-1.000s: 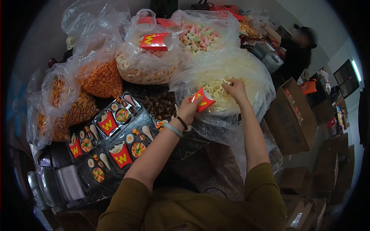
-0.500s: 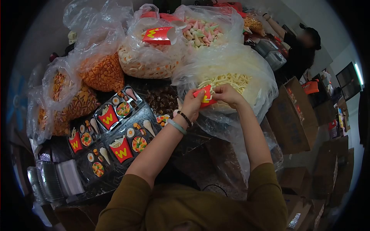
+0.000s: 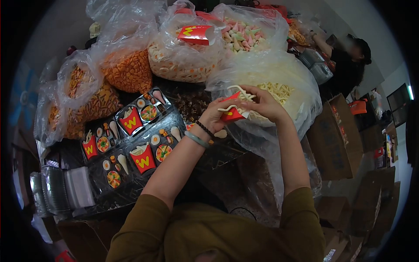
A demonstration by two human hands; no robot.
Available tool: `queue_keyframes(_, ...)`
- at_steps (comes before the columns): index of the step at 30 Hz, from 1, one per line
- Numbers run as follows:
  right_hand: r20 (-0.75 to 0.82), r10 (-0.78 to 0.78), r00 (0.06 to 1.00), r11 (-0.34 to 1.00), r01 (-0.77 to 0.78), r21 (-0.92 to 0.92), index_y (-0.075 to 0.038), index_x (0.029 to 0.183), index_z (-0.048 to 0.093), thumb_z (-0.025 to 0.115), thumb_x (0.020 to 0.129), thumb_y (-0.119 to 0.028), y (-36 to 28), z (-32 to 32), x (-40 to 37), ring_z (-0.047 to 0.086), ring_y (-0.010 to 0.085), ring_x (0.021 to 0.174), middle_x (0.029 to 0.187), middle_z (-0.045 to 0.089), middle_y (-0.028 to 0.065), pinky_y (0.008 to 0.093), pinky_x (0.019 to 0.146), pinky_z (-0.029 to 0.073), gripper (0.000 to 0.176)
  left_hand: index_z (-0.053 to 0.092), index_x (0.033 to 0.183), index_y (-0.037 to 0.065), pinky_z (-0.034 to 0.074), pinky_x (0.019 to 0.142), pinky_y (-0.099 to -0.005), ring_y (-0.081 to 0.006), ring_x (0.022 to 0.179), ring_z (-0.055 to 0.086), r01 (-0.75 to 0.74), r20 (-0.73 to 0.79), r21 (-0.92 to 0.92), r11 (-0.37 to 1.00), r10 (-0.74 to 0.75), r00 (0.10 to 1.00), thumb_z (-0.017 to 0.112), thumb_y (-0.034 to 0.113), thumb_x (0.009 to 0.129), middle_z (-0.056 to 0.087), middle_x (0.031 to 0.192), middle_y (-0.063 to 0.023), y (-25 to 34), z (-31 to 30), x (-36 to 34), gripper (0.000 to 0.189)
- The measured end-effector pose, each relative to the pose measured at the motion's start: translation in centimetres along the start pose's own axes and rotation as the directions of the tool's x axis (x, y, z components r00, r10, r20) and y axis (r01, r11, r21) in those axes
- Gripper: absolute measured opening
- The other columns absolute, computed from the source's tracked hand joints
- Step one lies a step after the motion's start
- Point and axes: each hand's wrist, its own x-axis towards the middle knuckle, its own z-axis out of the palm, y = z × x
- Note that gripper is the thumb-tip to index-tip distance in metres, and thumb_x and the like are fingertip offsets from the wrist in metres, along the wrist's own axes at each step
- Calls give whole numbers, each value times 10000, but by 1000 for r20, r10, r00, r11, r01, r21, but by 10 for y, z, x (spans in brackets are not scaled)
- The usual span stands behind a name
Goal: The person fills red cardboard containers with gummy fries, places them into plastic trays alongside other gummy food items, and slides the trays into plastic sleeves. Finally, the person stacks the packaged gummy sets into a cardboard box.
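My left hand (image 3: 212, 117), with a beaded bracelet and a bangle at the wrist, grips a small red fries carton (image 3: 232, 112). Several pale fries (image 3: 238, 92) stick out at its top and side. Fingers of my right hand (image 3: 267, 105) close round those fries at the carton's mouth. Just behind lies an open clear bag of pale fries (image 3: 279, 92). To the left, clear trays hold filled red cartons (image 3: 142, 160), small pizza-like discs (image 3: 163, 153), egg-like pieces and drumstick-like pieces.
Bags of orange pieces (image 3: 127, 72), white pieces (image 3: 185, 61) and pastel cones (image 3: 244, 37) line the back. An empty red carton (image 3: 195, 34) lies on one bag. Stacked clear trays (image 3: 54, 187) stand at left, a cardboard box (image 3: 336, 144) at right. Another person (image 3: 349, 65) is at back right.
My right hand now has fries at the carton, which has turned in my left hand. The whole view has shifted, with the table's things lying further right. The other person's arm has moved.
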Motion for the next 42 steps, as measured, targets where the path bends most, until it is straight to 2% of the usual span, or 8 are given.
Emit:
queue_keyframes(2, 148, 224, 963, 918, -259, 298, -43, 1157, 612, 728, 785, -191, 5, -4, -4, 607, 148, 827, 1028, 654, 27, 291, 748, 484, 417, 521, 1060, 20, 563, 743, -370, -198, 839, 649, -27, -15, 22, 999, 27, 1000, 776, 128, 747, 624, 944, -83, 3, -1, -6, 418)
queue_keyframes(7, -133, -71, 989, 850, -10, -527, 62, 1050, 622, 672, 793, -53, -17, 27, -16, 583, 78, 729, 836, 642, 18, 237, 630, 474, 286, 500, 1064, 11, 560, 668, -329, -180, 778, 645, -182, -189, 187, 965, 217, 958, 808, 162, 721, 620, 916, -88, -8, -6, -12, 485)
queue_keyframes(14, 147, 190, 971, 939, -223, 261, 35, 945, 644, 646, 770, -17, -10, 51, -15, 579, 84, 703, 808, 632, 15, 242, 613, 461, 183, 527, 1019, 42, 544, 618, -286, -156, 771, 638, -123, -142, 143, 982, 143, 980, 787, 191, 754, 621, 905, -72, -1, -14, -39, 400)
queue_keyframes(17, 64, 87, 994, 909, -52, -414, -1, 881, 675, 678, 754, -54, -34, 62, -18, 583, 111, 680, 758, 614, 24, 256, 633, 465, 137, 547, 1033, 30, 570, 644, -335, -185, 796, 650, -96, -87, 85, 992, 104, 991, 744, 133, 790, 634, 935, -83, -3, -23, -48, 329)
queue_keyframes(24, -183, 114, 976, 988, -130, -77, -8, 935, 686, 702, 791, -92, 16, 15, 8, 612, 128, 744, 818, 655, 56, 263, 681, 481, 168, 531, 1168, -24, 574, 775, -407, -275, 931, 651, -113, -19, -100, 989, 112, 994, 625, 136, 880, 633, 1045, -154, 16, -51, -99, 342)
queue_keyframes(31, -105, -236, 966, 650, 77, -756, -57, 860, 671, 620, 781, -73, 61, 73, 26, 601, 312, 858, 945, 603, 104, 394, 731, 492, 95, 539, 1195, -13, 547, 850, -394, -273, 1011, 630, -187, -96, -164, 969, 173, 980, 604, 129, 894, 609, 1141, -168, 21, -44, -142, 339)
queue_keyframes(37, -290, -15, 957, 984, 65, 164, -8, 960, 659, 686, 776, -42, -12, 118, 7, 632, 206, 684, 779, 642, 108, 284, 637, 493, 188, 515, 1149, 13, 557, 801, -374, -237, 1003, 626, -372, -370, -29, 928, 336, 866, 637, 161, 879, 609, 1109, -132, 20, -63, -167, 331)
queue_keyframes(42, 102, -564, 819, 769, 567, -295, 5, 993, 633, 634, 764, 7, -73, 183, -23, 607, 298, 856, 924, 621, 105, 362, 768, 485, 229, 429, 1176, 49, 559, 742, -349, -198, 860, 640, -487, -537, -17, 873, 403, 741, 600, 167, 907, 621, 969, -93, 12, -54, -181, 340)
